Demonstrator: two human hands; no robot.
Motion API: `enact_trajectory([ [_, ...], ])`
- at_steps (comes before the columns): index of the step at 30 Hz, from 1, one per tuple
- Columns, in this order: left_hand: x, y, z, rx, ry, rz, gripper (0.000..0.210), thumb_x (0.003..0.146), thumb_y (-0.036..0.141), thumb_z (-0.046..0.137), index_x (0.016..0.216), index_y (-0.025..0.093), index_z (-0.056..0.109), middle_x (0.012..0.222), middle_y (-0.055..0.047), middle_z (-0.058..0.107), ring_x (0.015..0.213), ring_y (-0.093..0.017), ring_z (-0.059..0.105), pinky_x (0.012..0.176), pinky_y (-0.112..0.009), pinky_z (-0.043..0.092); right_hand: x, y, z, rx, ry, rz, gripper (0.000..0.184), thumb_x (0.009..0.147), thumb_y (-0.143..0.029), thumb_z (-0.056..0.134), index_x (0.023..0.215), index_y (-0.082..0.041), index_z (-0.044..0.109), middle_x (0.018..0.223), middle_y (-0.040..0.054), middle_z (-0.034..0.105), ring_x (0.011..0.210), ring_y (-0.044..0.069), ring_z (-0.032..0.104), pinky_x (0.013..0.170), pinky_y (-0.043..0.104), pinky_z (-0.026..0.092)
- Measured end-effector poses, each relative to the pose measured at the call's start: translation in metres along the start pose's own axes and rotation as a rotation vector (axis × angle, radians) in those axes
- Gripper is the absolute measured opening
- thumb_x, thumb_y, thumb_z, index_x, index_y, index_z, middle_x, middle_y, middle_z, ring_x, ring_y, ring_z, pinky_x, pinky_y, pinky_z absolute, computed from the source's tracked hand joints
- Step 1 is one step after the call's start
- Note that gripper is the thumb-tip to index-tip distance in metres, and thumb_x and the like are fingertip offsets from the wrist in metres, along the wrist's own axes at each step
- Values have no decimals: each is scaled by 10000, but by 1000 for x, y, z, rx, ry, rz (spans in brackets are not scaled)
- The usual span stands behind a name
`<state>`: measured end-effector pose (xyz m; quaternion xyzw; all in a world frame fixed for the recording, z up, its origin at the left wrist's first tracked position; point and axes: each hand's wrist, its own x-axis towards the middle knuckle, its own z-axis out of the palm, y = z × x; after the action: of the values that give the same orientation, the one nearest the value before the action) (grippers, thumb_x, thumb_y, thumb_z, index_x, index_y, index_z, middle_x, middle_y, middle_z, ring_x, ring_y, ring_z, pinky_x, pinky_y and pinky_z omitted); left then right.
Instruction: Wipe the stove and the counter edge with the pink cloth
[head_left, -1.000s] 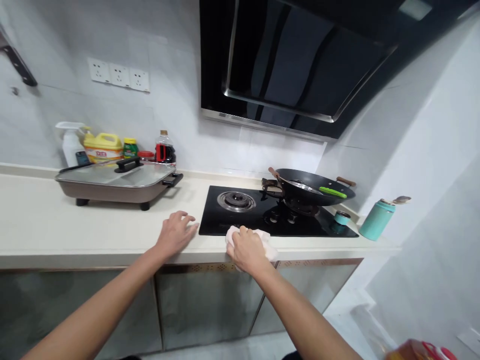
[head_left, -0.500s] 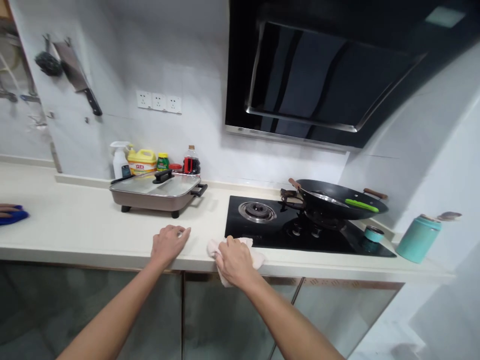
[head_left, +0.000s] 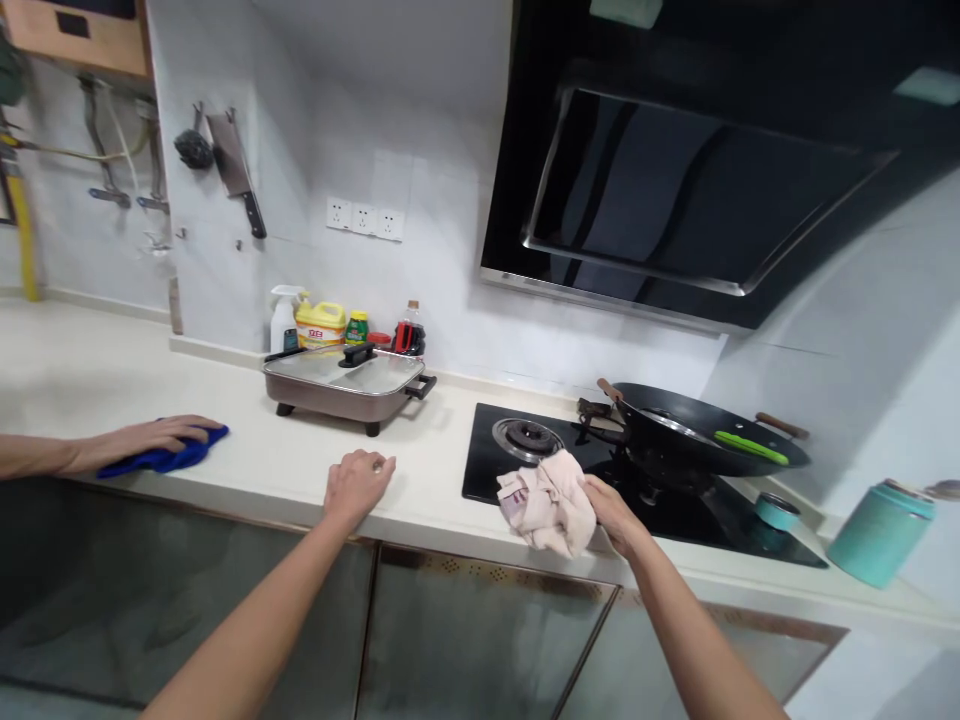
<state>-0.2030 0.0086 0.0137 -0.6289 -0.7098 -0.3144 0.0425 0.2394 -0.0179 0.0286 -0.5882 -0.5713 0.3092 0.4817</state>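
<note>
My right hand (head_left: pixel 611 512) grips a pale pink cloth (head_left: pixel 551 505) by its right side. The bunched cloth is held up in front of the black gas hob (head_left: pixel 484 455), above the counter's front edge. My left hand (head_left: pixel 358 485) rests on the white counter (head_left: pixel 300 470), fingers loosely bent and thumb apart, with nothing seen in it. Behind it stands a brown electric pan (head_left: pixel 337 395) with a glass lid. To the left, another person's hand (head_left: pixel 161 437) lies on a blue cloth (head_left: pixel 176 458) on the counter.
A black wok (head_left: pixel 675 425) with a green-handled utensil (head_left: pixel 750 447) sits on the hob's right burner. Beside it are a small teal cup (head_left: pixel 777 512) and a teal canister (head_left: pixel 881 535). Bottles (head_left: pixel 321 325) line the wall. A cleaver (head_left: pixel 236 170) hangs there, and a range hood (head_left: pixel 675 190) overhangs the hob.
My right hand has lifted the pink cloth off the counter edge and moved right. My left hand stays on the counter. The view has shifted, bringing more of the other person's hand into sight.
</note>
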Motion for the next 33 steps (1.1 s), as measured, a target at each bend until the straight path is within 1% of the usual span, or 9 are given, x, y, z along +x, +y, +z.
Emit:
enact_trajectory([
  [4, 2, -1, 2, 15, -5, 15, 510, 963, 506, 368, 867, 214, 775, 1095, -148, 764, 1136, -337, 640, 946, -456, 438, -3, 27, -51, -139, 204, 25, 476, 761, -544, 532, 1014, -183, 710, 1100, 150, 750, 1021, 301, 711, 878, 440, 568],
  [6, 2, 0, 2, 18, -6, 19, 509, 963, 504, 367, 870, 210, 771, 1104, -152, 761, 1152, -343, 634, 958, -465, 432, -4, 28, -59, -179, 254, -13, 462, 786, -517, 519, 1067, -201, 707, 1202, 145, 724, 1133, 290, 676, 995, 442, 527],
  [8, 2, 1, 1, 23, -4, 13, 500, 960, 500, 371, 871, 209, 768, 1111, -150, 759, 1171, -342, 629, 968, -463, 428, -4, 21, -53, -278, 208, -81, 462, 826, -501, 525, 1137, -217, 715, 1290, 131, 697, 1217, 276, 636, 1097, 435, 464],
  [13, 0, 3, 1, 45, -13, 2, 484, 962, 479, 383, 886, 208, 777, 1120, -144, 755, 1174, -328, 630, 973, -442, 428, -6, 0, 6, -758, -126, -116, 695, 935, -637, 497, 1536, -290, 518, 1640, 104, 440, 1522, 316, 379, 1225, 536, 287],
  [16, -2, 5, 0, 52, -19, 4, 495, 963, 479, 385, 919, 199, 791, 1132, -145, 749, 1177, -329, 622, 993, -448, 424, -11, -7, 40, -962, -173, -53, 784, 941, -750, 446, 1619, -360, 390, 1725, 101, 285, 1588, 397, 213, 1233, 626, 169],
  [19, -4, 7, -1, 57, -33, 4, 504, 961, 482, 389, 930, 192, 799, 1135, -145, 748, 1177, -331, 615, 1011, -453, 423, -17, -16, 65, -1027, -217, -82, 796, 941, -796, 403, 1631, -402, 350, 1744, 98, 230, 1591, 432, 173, 1224, 646, 122],
  [26, -3, 9, -3, 78, -37, 3, 505, 958, 492, 382, 947, 205, 797, 1154, -142, 751, 1201, -334, 617, 1012, -460, 432, -35, -62, 151, -898, -388, -374, 817, 930, -798, 440, 1580, -303, 454, 1721, 136, 282, 1576, 426, 192, 1218, 660, 125],
  [30, 0, 5, -4, 102, -46, -1, 527, 959, 496, 356, 964, 207, 797, 1158, -144, 757, 1182, -339, 632, 973, -458, 456, -49, -81, 205, -840, -434, -649, 742, 882, -775, 573, 1422, -266, 585, 1587, 140, 486, 1484, 378, 371, 1210, 620, 214],
  [33, 4, 2, -4, 114, -54, 1, 549, 960, 505, 336, 973, 211, 799, 1153, -137, 764, 1167, -340, 642, 949, -449, 469, -58, -81, 220, -828, -375, -811, 711, 837, -739, 688, 1338, -242, 600, 1477, 137, 568, 1349, 332, 496, 1135, 532, 358],
])
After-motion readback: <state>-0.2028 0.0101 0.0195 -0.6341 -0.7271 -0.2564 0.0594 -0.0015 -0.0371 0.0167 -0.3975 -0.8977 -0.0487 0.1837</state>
